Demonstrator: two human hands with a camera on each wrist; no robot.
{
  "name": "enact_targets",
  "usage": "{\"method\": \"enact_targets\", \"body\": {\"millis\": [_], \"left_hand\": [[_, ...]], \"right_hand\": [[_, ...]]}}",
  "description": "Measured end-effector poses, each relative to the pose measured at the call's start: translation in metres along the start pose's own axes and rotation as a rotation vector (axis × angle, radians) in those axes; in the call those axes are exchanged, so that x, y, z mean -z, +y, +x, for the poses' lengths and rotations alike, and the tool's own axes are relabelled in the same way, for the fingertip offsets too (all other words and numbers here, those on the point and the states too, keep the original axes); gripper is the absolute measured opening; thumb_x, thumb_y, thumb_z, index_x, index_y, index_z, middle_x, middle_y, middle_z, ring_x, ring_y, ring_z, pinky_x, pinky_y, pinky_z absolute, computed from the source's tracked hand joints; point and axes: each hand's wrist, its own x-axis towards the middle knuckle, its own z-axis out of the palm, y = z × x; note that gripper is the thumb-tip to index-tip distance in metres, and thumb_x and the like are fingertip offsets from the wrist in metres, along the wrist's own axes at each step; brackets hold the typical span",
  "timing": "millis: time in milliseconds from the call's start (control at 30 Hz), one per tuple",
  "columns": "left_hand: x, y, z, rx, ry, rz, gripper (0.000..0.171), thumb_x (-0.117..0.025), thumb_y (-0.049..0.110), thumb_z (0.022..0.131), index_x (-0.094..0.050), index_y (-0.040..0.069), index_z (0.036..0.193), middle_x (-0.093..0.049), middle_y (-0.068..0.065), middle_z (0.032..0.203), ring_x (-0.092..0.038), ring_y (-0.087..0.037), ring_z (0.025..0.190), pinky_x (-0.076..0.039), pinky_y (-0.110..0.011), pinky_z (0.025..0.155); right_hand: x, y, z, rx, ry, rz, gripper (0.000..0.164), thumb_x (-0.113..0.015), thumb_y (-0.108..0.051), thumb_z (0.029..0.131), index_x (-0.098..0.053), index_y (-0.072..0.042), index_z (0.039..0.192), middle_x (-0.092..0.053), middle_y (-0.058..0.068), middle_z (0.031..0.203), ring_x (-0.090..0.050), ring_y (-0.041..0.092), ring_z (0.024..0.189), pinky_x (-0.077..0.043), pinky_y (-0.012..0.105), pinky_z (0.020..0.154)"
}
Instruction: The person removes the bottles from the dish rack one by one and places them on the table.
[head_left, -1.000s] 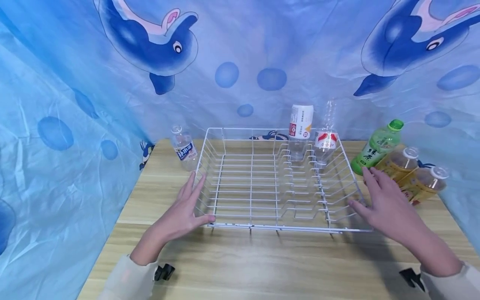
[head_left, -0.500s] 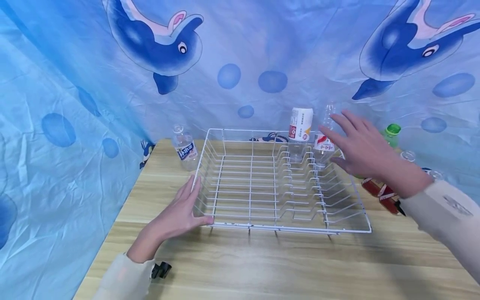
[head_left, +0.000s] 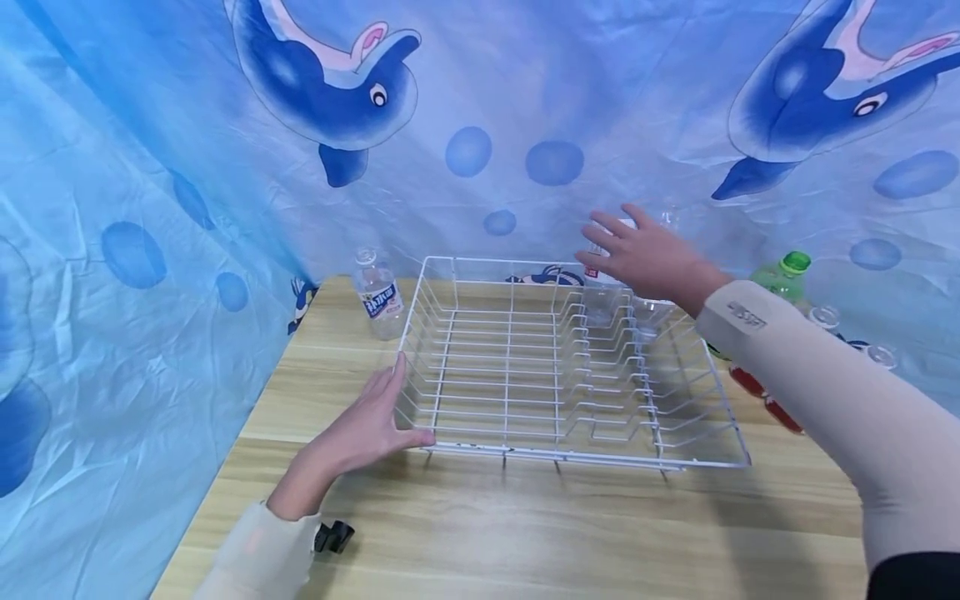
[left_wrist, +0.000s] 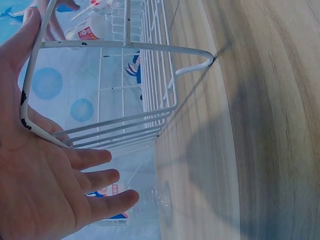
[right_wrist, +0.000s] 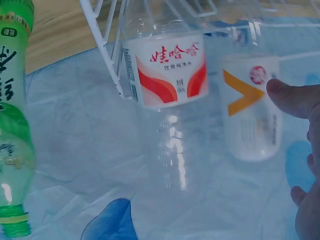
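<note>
White wire dish rack (head_left: 570, 375) flat on wooden worktop (head_left: 525, 525). Two clear plastic bottles upside down at far right: orange-white label (right_wrist: 250, 107), red-white label (right_wrist: 167, 70).

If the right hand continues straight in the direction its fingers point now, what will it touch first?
Probably the white-labelled bottle standing inverted in the wire rack: the right hand reaches toward it with fingers spread. Depth is unclear.

A clear bottle with a red and white label (right_wrist: 167, 100) fills the middle of the frame, beside the white wire rack (right_wrist: 102, 47) at the upper left; just right of it stands a white-labelled bottle with an orange mark (right_wrist: 250, 107); the right hand (right_wrist: 302, 165) shows at the right edge, one fingertip (right_wrist: 287, 95) near that bottle, whether touching cannot be told; a green bottle (right_wrist: 12, 125) runs down the left edge; blue cloth (right_wrist: 75, 165) lies behind.
</note>
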Motion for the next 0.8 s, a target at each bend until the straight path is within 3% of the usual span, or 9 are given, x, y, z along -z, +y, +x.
{"method": "enact_targets", "body": {"millis": [133,300,433,633,800], "left_hand": [[-0.001,-0.001,0.0,0.009,0.003,-0.042,0.138,-0.07,0.077,0.073,0.009,0.006,0.16,-0.006,-0.02,0.166,-0.013,-0.044,0.15,-0.021,-0.062,0.116],[0.004,0.0,-0.002,0.011,-0.005,-0.023,0.138,-0.068,0.08,0.073,0.009,0.005,0.16,-0.003,-0.019,0.167,-0.011,-0.044,0.151,-0.02,-0.061,0.117],[0.006,0.002,-0.001,-0.003,0.0,-0.014,0.137,-0.066,0.081,0.074,0.009,0.005,0.16,-0.001,-0.018,0.167,-0.011,-0.043,0.151,-0.02,-0.06,0.117],[0.004,0.0,-0.003,0.01,-0.007,-0.008,0.139,-0.065,0.083,0.072,0.01,0.006,0.16,-0.002,-0.018,0.167,-0.012,-0.043,0.151,-0.019,-0.059,0.117],[0.004,-0.002,-0.002,0.012,-0.011,-0.004,0.139,-0.064,0.083,0.073,0.011,0.006,0.16,-0.003,-0.019,0.166,-0.013,-0.044,0.15,-0.02,-0.059,0.117]], "right_hand": [[-0.014,0.001,0.018,0.043,0.008,-0.073,0.072,-0.081,-0.004,0.083,-0.052,-0.017,0.148,-0.038,0.021,0.156,-0.023,0.042,0.148,-0.017,0.067,0.116],[-0.019,0.008,0.029,0.048,-0.019,-0.113,0.073,-0.087,-0.013,0.077,-0.057,-0.019,0.143,-0.04,0.021,0.154,-0.022,0.043,0.148,-0.014,0.069,0.116],[-0.021,0.014,0.029,0.029,-0.047,-0.128,0.077,-0.089,-0.016,0.076,-0.056,-0.022,0.144,-0.039,0.021,0.156,-0.019,0.044,0.149,-0.008,0.069,0.116],[-0.028,0.014,0.032,0.041,-0.053,-0.152,0.087,-0.096,-0.014,0.065,-0.057,-0.022,0.142,-0.04,0.022,0.154,-0.021,0.044,0.148,-0.009,0.07,0.116],[-0.029,0.014,0.035,0.04,-0.043,-0.171,0.082,-0.096,-0.011,0.064,-0.059,-0.021,0.137,-0.041,0.022,0.153,-0.022,0.044,0.148,-0.01,0.07,0.115]]}}
